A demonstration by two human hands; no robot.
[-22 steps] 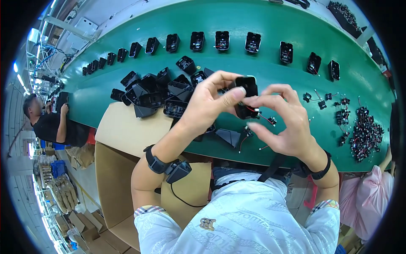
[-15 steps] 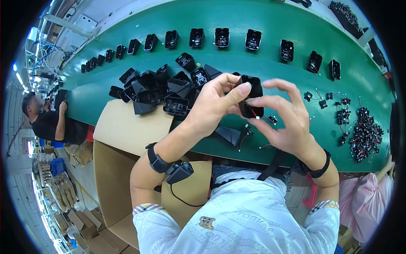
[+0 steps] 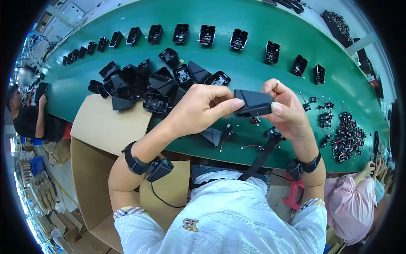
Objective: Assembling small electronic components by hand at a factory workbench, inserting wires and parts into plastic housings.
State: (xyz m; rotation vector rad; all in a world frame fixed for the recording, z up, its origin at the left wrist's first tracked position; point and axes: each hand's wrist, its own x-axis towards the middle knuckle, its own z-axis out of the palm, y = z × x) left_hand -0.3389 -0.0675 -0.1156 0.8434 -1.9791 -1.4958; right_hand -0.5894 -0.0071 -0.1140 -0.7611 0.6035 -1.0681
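Note:
Between my two hands is a black wedge-shaped plastic housing (image 3: pixel 253 100), its closed outer side turned up. My left hand (image 3: pixel 207 108) pinches the left end of it with thumb and fingers. My right hand (image 3: pixel 289 112) grips the other end, thumb against the edge, and a short red wire shows by its fingertips. The inside of the housing is hidden. Left of my left hand lies a heap of similar black housings (image 3: pixel 155 103). Another housing (image 3: pixel 211 136) rests below my left hand, near the table edge. Small parts with wires (image 3: pixel 274 133) lie below my right hand.
Housings (image 3: pixel 207 35) stand in a long curved row across the green table (image 3: pixel 203 63). At right is a pile of small wired parts (image 3: pixel 347 137). A cardboard box (image 3: pixel 91 178) stands at the near left edge. Other people (image 3: pixel 29 112) sit at left and right.
The housing has turned from its open side showing to its closed outer side up. My right hand has moved from the opening to the housing's right end. The whole view has shifted.

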